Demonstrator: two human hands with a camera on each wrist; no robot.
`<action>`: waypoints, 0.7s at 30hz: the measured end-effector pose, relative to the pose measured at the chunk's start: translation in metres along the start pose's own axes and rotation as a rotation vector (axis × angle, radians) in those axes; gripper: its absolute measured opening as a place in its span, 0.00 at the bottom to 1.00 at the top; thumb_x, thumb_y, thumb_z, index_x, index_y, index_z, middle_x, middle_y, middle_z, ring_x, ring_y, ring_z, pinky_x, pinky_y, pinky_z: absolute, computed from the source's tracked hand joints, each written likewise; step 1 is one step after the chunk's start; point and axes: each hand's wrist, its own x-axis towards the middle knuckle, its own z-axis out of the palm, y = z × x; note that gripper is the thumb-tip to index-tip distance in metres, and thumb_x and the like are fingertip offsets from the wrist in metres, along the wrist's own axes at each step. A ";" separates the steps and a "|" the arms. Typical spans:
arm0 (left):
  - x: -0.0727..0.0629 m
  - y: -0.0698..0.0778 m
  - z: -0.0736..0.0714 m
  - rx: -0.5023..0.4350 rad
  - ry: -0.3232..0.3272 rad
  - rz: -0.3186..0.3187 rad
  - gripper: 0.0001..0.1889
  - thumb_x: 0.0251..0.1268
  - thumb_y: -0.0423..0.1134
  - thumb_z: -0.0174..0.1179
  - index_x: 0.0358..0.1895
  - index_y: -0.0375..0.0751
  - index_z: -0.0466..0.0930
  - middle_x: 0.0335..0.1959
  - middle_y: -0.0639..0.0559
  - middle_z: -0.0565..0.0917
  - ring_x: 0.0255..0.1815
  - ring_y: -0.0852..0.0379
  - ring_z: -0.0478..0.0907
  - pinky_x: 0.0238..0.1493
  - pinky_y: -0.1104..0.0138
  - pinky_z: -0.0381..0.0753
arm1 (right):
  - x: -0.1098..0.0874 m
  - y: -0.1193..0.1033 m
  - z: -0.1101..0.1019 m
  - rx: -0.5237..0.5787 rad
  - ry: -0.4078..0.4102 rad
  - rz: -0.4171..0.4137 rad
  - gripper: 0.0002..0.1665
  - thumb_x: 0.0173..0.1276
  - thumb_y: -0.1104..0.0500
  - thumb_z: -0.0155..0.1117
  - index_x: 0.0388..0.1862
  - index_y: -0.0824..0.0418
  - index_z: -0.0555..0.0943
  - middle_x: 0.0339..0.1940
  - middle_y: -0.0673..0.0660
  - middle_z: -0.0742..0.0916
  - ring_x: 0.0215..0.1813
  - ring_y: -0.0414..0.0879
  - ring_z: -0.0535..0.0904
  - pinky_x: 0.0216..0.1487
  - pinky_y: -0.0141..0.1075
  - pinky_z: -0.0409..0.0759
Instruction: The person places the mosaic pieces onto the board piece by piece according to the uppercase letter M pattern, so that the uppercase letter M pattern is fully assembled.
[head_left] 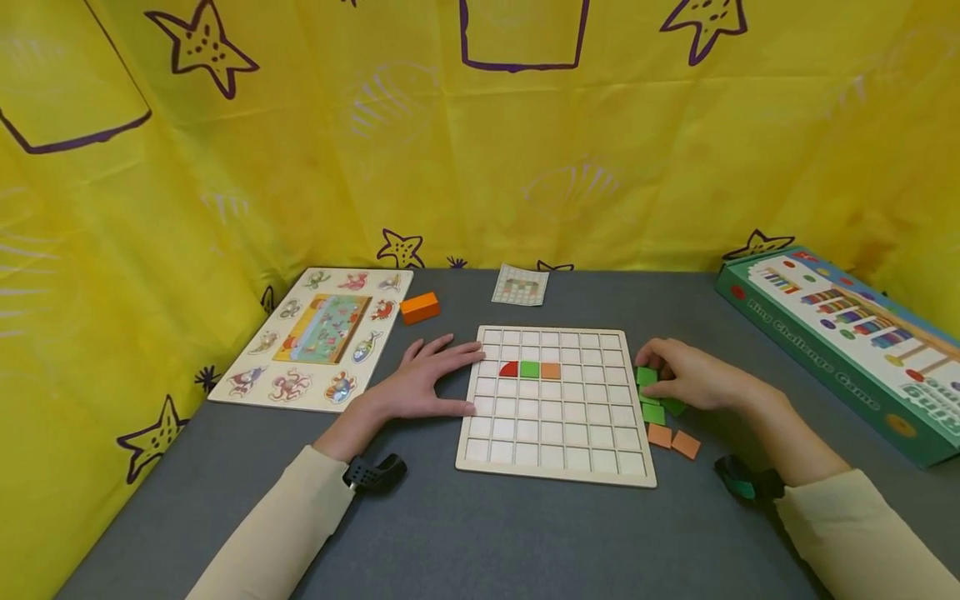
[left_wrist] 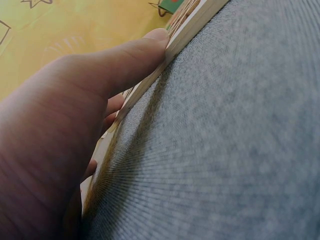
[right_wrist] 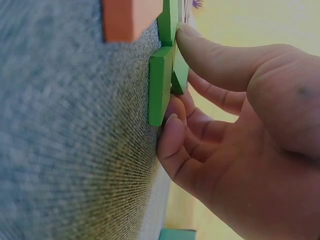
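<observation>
A pale wooden grid board [head_left: 555, 475] lies flat on the table, with a red quarter-round tile [head_left: 510, 369], a green square tile [head_left: 529, 369] and an orange square tile [head_left: 551, 371] side by side in one row. My left hand [head_left: 420, 383] has its fingers spread, fingertips and thumb touching the board's left edge. In the left wrist view the thumb [left_wrist: 125, 65] presses that edge. Right of the board, my right hand [head_left: 690, 375] bends over a cluster of green tiles [head_left: 653, 413], with one green tile [head_left: 647, 377] between thumb and curled fingers. Two orange tiles [head_left: 672, 441] lie nearer me.
A sea-animal puzzle board [head_left: 300, 333] lies at the left beside an orange block [head_left: 420, 308]. Behind the grid board is a small pattern card [head_left: 521, 285]. A green game box [head_left: 817, 358] stands at the right, and a yellow cloth [head_left: 480, 167] hangs behind the table.
</observation>
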 end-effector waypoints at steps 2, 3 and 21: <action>0.000 0.001 0.000 -0.002 -0.003 -0.003 0.45 0.61 0.64 0.66 0.79 0.55 0.62 0.80 0.60 0.58 0.81 0.40 0.44 0.71 0.35 0.33 | 0.000 0.000 0.000 0.006 0.000 0.004 0.19 0.70 0.60 0.70 0.53 0.69 0.75 0.43 0.57 0.79 0.41 0.48 0.75 0.44 0.46 0.76; 0.000 0.001 0.000 -0.001 -0.004 -0.005 0.45 0.61 0.64 0.66 0.79 0.55 0.62 0.80 0.60 0.58 0.81 0.40 0.44 0.71 0.35 0.33 | 0.000 0.000 0.000 0.006 0.002 0.005 0.19 0.70 0.60 0.70 0.52 0.69 0.75 0.42 0.57 0.80 0.41 0.48 0.75 0.44 0.45 0.76; -0.002 0.003 -0.002 -0.004 0.000 0.006 0.44 0.61 0.65 0.65 0.79 0.55 0.62 0.80 0.59 0.59 0.81 0.40 0.44 0.70 0.34 0.34 | -0.002 -0.003 -0.002 0.007 0.047 -0.019 0.10 0.73 0.66 0.64 0.51 0.63 0.79 0.35 0.50 0.79 0.37 0.46 0.72 0.39 0.40 0.72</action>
